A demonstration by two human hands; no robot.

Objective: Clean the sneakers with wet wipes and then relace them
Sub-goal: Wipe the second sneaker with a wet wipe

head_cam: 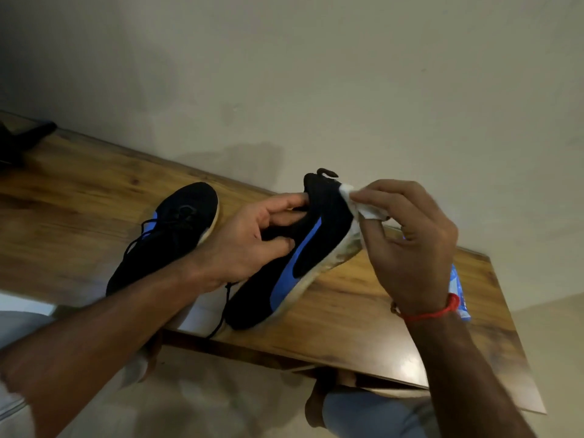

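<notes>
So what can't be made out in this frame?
Head view only:
- Wipes pack: mostly hidden behind the right hand and wrist; label unreadable.
- Left sneaker: heel covered by the left forearm.
- Held sneaker: opening hidden by the left hand.
- Dark object: cut off by the left edge.

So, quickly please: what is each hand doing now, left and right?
Left hand: closed, gripping the tilted sneaker at its opening.
Right hand: closed, pinching a white wet wipe against the sneaker's heel.
</notes>
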